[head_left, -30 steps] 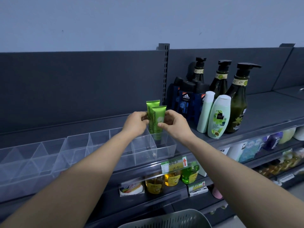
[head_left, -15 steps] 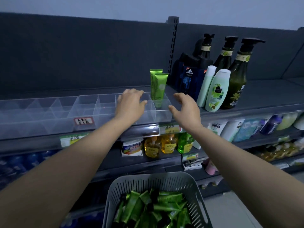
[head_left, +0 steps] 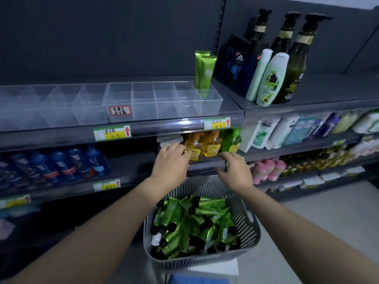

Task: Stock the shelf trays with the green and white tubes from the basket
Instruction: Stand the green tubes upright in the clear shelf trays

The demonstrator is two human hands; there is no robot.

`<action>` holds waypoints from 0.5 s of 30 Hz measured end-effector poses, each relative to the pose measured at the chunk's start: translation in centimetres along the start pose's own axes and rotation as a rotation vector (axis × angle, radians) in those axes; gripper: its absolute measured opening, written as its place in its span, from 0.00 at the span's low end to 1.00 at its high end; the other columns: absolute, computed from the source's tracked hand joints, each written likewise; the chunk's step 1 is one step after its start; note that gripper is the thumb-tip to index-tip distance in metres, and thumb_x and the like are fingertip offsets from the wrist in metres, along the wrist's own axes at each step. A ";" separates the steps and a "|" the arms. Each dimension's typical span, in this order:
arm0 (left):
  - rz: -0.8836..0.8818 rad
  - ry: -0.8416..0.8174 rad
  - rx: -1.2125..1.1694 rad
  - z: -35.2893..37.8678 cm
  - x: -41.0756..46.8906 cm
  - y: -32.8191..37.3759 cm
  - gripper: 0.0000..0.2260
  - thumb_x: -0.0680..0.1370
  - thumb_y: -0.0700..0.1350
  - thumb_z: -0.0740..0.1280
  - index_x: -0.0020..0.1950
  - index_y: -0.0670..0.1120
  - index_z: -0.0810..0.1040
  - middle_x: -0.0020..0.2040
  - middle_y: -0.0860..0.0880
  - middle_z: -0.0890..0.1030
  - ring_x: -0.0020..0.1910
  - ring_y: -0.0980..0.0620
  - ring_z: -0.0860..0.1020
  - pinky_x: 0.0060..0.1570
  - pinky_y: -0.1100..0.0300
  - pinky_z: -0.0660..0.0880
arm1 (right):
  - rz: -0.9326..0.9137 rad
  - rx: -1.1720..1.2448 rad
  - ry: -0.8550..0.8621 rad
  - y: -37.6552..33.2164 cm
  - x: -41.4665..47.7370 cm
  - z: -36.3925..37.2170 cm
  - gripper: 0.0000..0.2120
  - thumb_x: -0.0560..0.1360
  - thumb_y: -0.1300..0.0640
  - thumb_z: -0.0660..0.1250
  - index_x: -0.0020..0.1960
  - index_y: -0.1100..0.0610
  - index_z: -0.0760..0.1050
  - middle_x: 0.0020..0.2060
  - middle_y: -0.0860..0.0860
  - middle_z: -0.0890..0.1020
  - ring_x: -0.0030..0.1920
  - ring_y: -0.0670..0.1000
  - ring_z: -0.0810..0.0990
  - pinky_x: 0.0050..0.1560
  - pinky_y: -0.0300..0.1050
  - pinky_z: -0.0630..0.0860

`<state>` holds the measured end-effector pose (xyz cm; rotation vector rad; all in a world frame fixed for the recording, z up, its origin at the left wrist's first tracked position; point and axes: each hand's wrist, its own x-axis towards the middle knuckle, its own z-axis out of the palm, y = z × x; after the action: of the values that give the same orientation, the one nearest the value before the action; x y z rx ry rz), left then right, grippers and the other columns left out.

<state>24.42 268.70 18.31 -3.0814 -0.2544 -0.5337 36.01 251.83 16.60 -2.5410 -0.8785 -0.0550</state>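
Note:
Two green tubes [head_left: 203,73] stand upright in the rightmost compartment of the clear shelf tray [head_left: 164,111] on the top shelf. Below, a grey slatted basket [head_left: 251,232] holds several green tubes [head_left: 192,224] with black caps. My left hand [head_left: 171,166] and my right hand [head_left: 235,171] hover side by side above the basket's far rim, in front of the second shelf. Both hands are relaxed, fingers loosely spread, holding nothing.
Dark pump bottles [head_left: 295,58] and pale green bottles [head_left: 270,78] stand right of the tray. Yellow and green soap bottles [head_left: 207,144] sit just behind my hands. Blue bottles [head_left: 61,165] fill the second shelf at left. Further clear trays [head_left: 51,107] extend leftward.
Both hands have let go of the tubes in the tray and dropped from the top shelf toward the basket. The view has tilted downward, showing the whole basket.

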 end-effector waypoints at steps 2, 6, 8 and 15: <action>-0.009 -0.116 0.006 1.8 -2.2 0.7 0.16 0.76 0.46 0.65 0.64 0.47 0.75 0.61 0.48 0.75 0.64 0.45 0.69 0.59 0.51 0.64 | 0.045 -0.015 -0.081 0.4 -2.0 1.5 0.20 0.74 0.53 0.69 0.64 0.56 0.73 0.57 0.55 0.77 0.62 0.58 0.72 0.56 0.51 0.72; -0.052 -0.306 0.011 5.1 -5.8 1.8 0.16 0.76 0.45 0.63 0.64 0.48 0.73 0.62 0.49 0.73 0.64 0.47 0.68 0.62 0.51 0.63 | 0.106 -0.046 -0.242 1.4 -5.1 4.4 0.20 0.75 0.53 0.68 0.66 0.54 0.72 0.62 0.54 0.76 0.65 0.56 0.70 0.61 0.50 0.70; -0.078 -0.375 0.015 6.6 -7.2 2.1 0.15 0.76 0.43 0.63 0.62 0.48 0.73 0.60 0.49 0.74 0.63 0.47 0.68 0.61 0.52 0.64 | 0.119 -0.064 -0.315 1.8 -6.0 5.8 0.20 0.76 0.52 0.67 0.66 0.54 0.71 0.62 0.53 0.76 0.65 0.56 0.70 0.61 0.50 0.71; -0.141 -0.603 0.020 12.4 -9.5 3.7 0.13 0.76 0.43 0.63 0.60 0.46 0.76 0.60 0.47 0.75 0.62 0.47 0.69 0.61 0.52 0.64 | 0.166 -0.083 -0.496 3.8 -6.8 10.8 0.24 0.75 0.53 0.68 0.69 0.55 0.69 0.64 0.55 0.75 0.67 0.57 0.69 0.63 0.50 0.71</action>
<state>20.28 263.93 3.55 -3.1273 -0.4718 0.4158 31.69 249.86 4.17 -2.7425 -0.8445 0.6247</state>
